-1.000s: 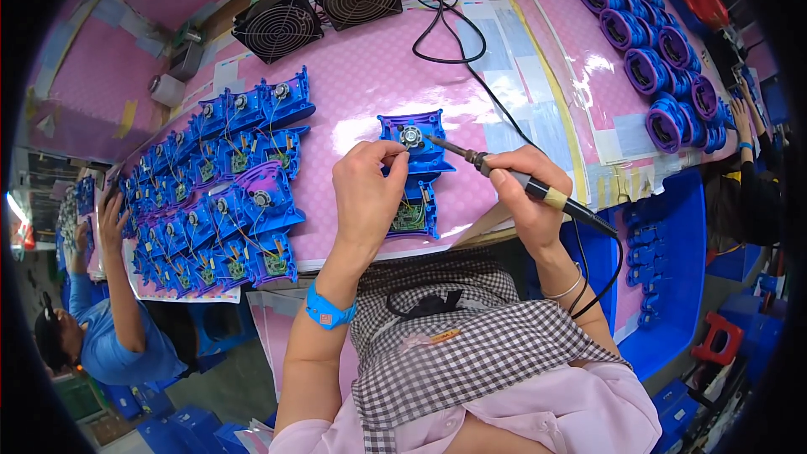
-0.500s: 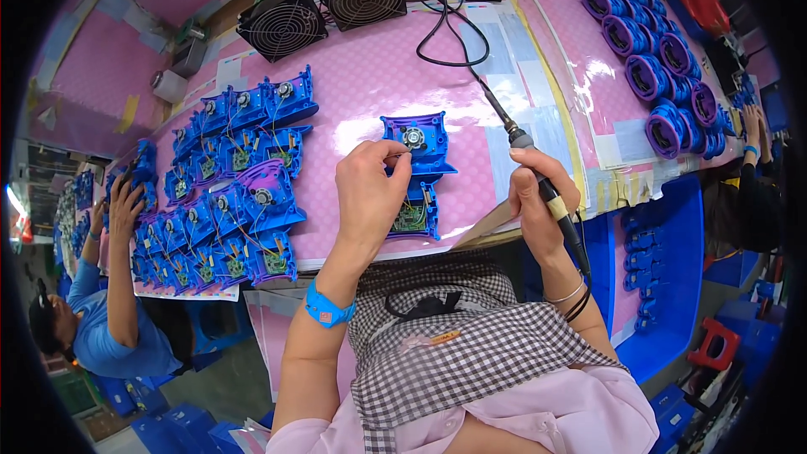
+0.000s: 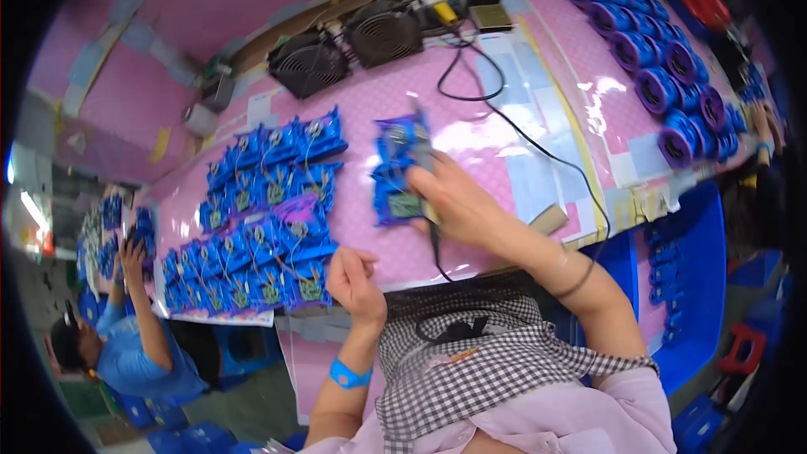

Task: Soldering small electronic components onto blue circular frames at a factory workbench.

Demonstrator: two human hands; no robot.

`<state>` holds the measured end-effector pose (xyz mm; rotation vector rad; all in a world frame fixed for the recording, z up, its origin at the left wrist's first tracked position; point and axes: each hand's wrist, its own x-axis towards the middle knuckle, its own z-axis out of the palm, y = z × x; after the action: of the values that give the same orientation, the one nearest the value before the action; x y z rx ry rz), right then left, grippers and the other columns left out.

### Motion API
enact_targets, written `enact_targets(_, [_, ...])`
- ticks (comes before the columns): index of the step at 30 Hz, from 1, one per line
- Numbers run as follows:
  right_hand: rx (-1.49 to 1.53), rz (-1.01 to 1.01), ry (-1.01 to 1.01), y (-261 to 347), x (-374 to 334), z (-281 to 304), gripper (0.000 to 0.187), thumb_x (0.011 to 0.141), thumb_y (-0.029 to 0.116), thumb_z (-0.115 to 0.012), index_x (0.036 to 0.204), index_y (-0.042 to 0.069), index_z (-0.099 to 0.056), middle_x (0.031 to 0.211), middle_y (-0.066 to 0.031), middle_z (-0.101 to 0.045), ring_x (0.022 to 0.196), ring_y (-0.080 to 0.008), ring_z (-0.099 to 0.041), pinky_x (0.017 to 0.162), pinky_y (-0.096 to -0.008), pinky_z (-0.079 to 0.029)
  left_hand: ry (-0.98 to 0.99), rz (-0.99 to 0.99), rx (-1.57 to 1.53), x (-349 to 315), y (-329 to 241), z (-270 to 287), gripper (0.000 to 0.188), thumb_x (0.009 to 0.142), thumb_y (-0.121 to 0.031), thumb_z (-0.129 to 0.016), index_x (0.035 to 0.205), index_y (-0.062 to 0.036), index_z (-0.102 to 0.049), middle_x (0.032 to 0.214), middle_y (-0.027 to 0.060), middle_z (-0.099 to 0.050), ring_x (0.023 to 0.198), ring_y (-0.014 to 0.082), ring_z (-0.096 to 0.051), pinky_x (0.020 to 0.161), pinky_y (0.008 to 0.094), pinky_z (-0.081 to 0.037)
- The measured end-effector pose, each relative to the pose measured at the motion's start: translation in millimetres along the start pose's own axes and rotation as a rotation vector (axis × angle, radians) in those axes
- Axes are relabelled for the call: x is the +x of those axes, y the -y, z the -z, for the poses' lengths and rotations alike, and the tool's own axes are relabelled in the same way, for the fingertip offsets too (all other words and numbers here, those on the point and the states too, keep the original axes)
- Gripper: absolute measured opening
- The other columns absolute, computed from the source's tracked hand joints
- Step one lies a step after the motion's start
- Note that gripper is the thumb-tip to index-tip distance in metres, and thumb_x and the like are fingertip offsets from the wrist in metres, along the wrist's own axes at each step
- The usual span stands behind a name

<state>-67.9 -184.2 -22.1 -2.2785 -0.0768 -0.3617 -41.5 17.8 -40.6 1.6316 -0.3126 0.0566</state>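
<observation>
Nearest the camera wearer: checked apron (image 3: 462, 370), below the bench edge. Left hand (image 3: 355, 284) is just past it at the near edge of the pink bench (image 3: 492, 172), fingers curled in and drawn together. Nothing shows between them; too small to tell if a tiny part is inside. It is just beside the near right corner of the grouped blue assemblies (image 3: 273, 227), well short of the separate one.

Right hand (image 3: 458, 202) reaches across from the right, fingers closed around a soldering iron (image 3: 424, 151), motion-blurred. The iron's cord (image 3: 435, 252) drops from under the palm toward the bench edge.

Key relation: the single blue housing (image 3: 387, 170) lies immediately left of the right hand, with the iron overlapping its right side. Can't tell whether iron or fingers touch it. Its long axis runs roughly near to far, green board (image 3: 400, 204) at the near end. From the left hand it lies farther out and slightly right. Right hand is clearly the nearer one.

Farther back: a loop of black cable (image 3: 471, 98) past the housing, right of it, then two black fans (image 3: 346, 46) at the back edge.
</observation>
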Motion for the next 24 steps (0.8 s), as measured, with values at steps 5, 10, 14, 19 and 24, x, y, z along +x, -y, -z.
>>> enact_targets(5, [0.26, 0.353, -0.137, -15, 87, -31, 0.039, 0.065, 0.012, -0.08, 0.081, 0.006, -0.044, 0.075, -0.0157, -0.052, 0.077, -0.0372, -0.055, 0.069, -0.0446, -0.044, -0.041, 0.201, -0.006, 5, 20, -11, 0.032, 0.099, -0.021, -0.042, 0.085, -0.0004, -0.061, 0.062, -0.0043, -0.036, 0.051, 0.0026, -0.031, 0.044, 0.0195, -0.028])
enact_targets(10, [0.236, 0.036, -0.734, 2, -2, 81, 0.026, 0.073, 0.014, -0.074, 0.077, 0.005, -0.05, 0.082, -0.0135, -0.06, 0.079, -0.0264, -0.06, 0.07, -0.0361, -0.046, -0.012, 0.283, -0.324, 5, 16, -23, 0.028, 0.098, -0.018, -0.044, 0.099, 0.0016, -0.063, 0.059, -0.0059, -0.03, 0.046, 0.0014, -0.026, 0.037, 0.0203, -0.019])
enact_targets(14, [-0.263, -0.243, -1.509, -38, -73, 160, 0.022, 0.076, 0.0, -0.071, 0.085, 0.004, -0.051, 0.107, -0.0169, -0.067, 0.099, -0.0256, -0.064, 0.082, -0.0329, -0.048, 0.179, 0.176, -0.279, 1, 39, -15, 0.026, 0.099, -0.019, -0.045, 0.091, -0.0003, -0.061, 0.054, -0.0084, -0.022, 0.042, 0.0004, -0.017, 0.037, 0.0206, -0.012])
enact_targets(19, [-0.681, -0.2, -1.652, -83, -76, 227, 0.027, 0.074, -0.006, -0.067, 0.09, 0.002, -0.046, 0.091, -0.02, -0.062, 0.099, -0.0395, -0.062, 0.082, -0.0385, -0.049, 0.085, 0.148, -0.34, 7, 56, -7, 0.019, 0.094, -0.013, -0.048, 0.081, -0.0019, -0.056, 0.053, -0.0087, -0.026, 0.042, -0.0003, -0.017, 0.039, 0.0208, -0.012])
enact_targets(24, [-0.814, -0.411, -1.496, -159, -50, 312, 0.015, 0.083, 0.002, -0.054, 0.096, 0.007, -0.048, 0.089, -0.0184, -0.062, 0.09, -0.0466, -0.057, 0.094, -0.054, -0.04, 0.148, 0.088, -0.204, 6, 46, -14, 0.019, 0.094, -0.012, -0.047, 0.081, -0.003, -0.056, 0.053, -0.0089, -0.026, 0.042, -0.0007, -0.018, 0.039, 0.0205, -0.011])
